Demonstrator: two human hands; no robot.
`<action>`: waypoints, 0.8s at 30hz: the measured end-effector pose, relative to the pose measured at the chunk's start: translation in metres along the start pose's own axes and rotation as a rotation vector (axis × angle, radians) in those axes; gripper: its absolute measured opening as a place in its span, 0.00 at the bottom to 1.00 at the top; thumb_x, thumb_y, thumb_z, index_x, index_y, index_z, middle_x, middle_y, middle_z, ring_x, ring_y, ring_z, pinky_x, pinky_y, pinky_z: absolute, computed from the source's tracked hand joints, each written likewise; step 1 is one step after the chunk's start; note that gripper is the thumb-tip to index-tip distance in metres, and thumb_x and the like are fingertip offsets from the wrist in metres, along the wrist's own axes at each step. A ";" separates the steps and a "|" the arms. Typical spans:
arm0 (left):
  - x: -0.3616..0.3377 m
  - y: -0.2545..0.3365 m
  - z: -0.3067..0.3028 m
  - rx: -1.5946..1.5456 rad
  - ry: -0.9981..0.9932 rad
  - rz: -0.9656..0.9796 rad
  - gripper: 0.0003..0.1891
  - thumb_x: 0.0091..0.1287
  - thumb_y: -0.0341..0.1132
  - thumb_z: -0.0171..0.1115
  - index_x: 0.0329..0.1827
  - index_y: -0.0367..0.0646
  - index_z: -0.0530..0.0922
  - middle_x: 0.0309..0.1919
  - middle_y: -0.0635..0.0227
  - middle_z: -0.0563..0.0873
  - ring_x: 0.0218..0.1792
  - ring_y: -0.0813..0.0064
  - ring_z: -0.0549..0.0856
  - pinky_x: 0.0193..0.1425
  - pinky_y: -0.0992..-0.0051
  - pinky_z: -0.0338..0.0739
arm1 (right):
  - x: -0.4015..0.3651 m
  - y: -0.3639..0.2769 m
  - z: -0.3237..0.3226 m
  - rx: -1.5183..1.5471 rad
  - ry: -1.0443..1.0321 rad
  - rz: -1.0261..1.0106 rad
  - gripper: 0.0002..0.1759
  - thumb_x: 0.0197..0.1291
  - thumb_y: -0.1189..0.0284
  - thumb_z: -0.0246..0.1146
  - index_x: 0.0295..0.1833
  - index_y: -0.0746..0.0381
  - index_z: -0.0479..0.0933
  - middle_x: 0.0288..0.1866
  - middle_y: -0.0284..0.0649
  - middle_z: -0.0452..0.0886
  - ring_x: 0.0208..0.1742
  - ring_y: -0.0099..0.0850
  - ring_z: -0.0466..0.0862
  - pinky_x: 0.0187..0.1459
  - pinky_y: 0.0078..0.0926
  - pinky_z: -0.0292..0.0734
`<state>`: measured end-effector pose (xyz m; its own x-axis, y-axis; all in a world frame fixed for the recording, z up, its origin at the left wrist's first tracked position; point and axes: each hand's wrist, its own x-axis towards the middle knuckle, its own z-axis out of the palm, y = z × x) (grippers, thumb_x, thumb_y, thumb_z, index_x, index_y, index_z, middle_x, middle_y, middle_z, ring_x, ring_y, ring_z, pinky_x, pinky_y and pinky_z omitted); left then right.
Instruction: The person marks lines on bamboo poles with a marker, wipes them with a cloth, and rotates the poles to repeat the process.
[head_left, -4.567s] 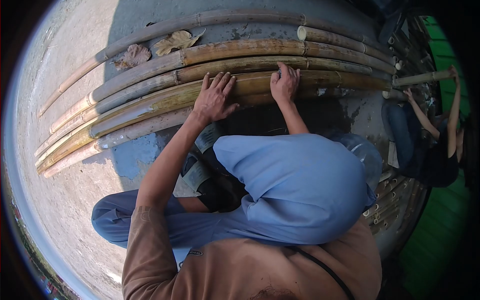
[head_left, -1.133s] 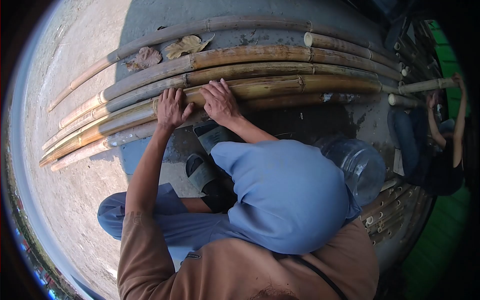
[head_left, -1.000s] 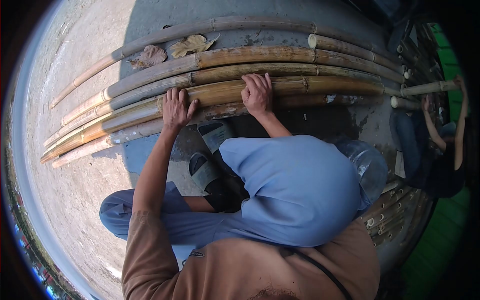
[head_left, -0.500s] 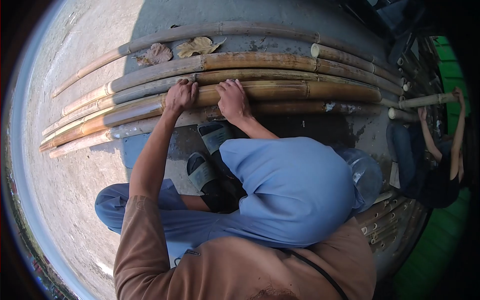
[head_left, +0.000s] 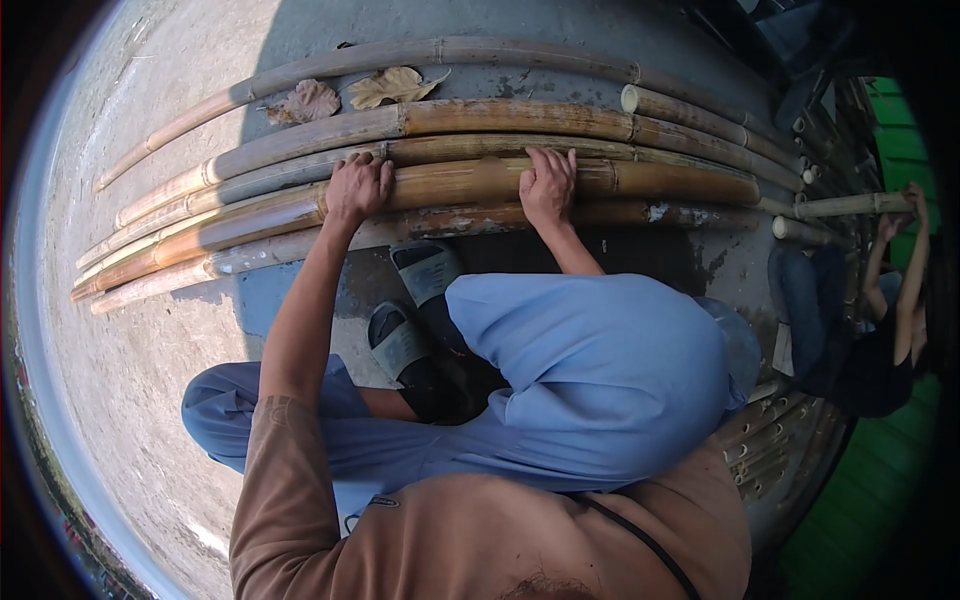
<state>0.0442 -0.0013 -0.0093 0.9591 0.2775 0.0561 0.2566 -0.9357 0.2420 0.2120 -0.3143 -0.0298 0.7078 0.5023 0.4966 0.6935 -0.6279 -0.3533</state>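
Several long bamboo poles lie side by side across the ground in front of me. My left hand (head_left: 359,187) is closed over one thick bamboo pole (head_left: 450,185), near a node, with its fingertips on the far side. Further right, my right hand (head_left: 548,187) is curled over the same pole. Just beyond it lie a thinner pole (head_left: 450,150) and another thick pole (head_left: 500,117). On my side, a weathered pole (head_left: 400,228) runs close to my sandals.
Dry leaves (head_left: 398,87) lie by the farthest pole (head_left: 340,68). At the right a person (head_left: 875,350) holds a bamboo piece (head_left: 855,205) with both hands. Cut bamboo pieces (head_left: 765,450) are stacked at the lower right. My sandals (head_left: 400,340) are near the poles.
My right hand has moved right along the pole, away from my left hand. My left hand keeps its place on the pole. The other person's hands have come closer together.
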 end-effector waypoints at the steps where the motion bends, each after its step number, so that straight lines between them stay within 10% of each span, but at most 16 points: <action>1: -0.002 0.000 0.002 -0.005 0.020 -0.001 0.20 0.83 0.48 0.51 0.47 0.48 0.90 0.44 0.58 0.90 0.55 0.54 0.86 0.61 0.52 0.76 | -0.002 -0.032 0.011 0.100 -0.024 -0.067 0.19 0.63 0.74 0.61 0.58 0.63 0.85 0.58 0.47 0.88 0.65 0.48 0.84 0.82 0.61 0.62; 6: -0.007 -0.005 0.000 0.018 -0.003 0.022 0.20 0.83 0.50 0.51 0.49 0.48 0.90 0.45 0.59 0.89 0.56 0.54 0.86 0.62 0.52 0.77 | 0.000 -0.085 0.030 0.286 -0.150 -0.244 0.20 0.61 0.74 0.63 0.59 0.64 0.84 0.60 0.47 0.87 0.66 0.48 0.84 0.80 0.60 0.66; 15: -0.006 -0.002 0.002 0.007 0.042 0.004 0.18 0.81 0.49 0.53 0.50 0.45 0.85 0.47 0.57 0.89 0.56 0.53 0.86 0.61 0.53 0.77 | 0.015 0.099 -0.043 -0.169 -0.120 0.164 0.22 0.72 0.69 0.56 0.69 0.57 0.81 0.61 0.45 0.89 0.65 0.47 0.85 0.84 0.57 0.60; 24: -0.005 0.001 -0.005 -0.018 0.014 -0.022 0.18 0.81 0.49 0.53 0.52 0.43 0.82 0.49 0.54 0.89 0.57 0.49 0.86 0.63 0.51 0.76 | 0.013 -0.106 0.029 0.349 -0.144 -0.172 0.08 0.67 0.72 0.61 0.48 0.60 0.73 0.46 0.49 0.80 0.58 0.52 0.79 0.67 0.53 0.70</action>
<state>0.0390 -0.0028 -0.0046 0.9515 0.3009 0.0647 0.2749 -0.9254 0.2610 0.1512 -0.2242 -0.0091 0.5719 0.6760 0.4647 0.7898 -0.3009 -0.5345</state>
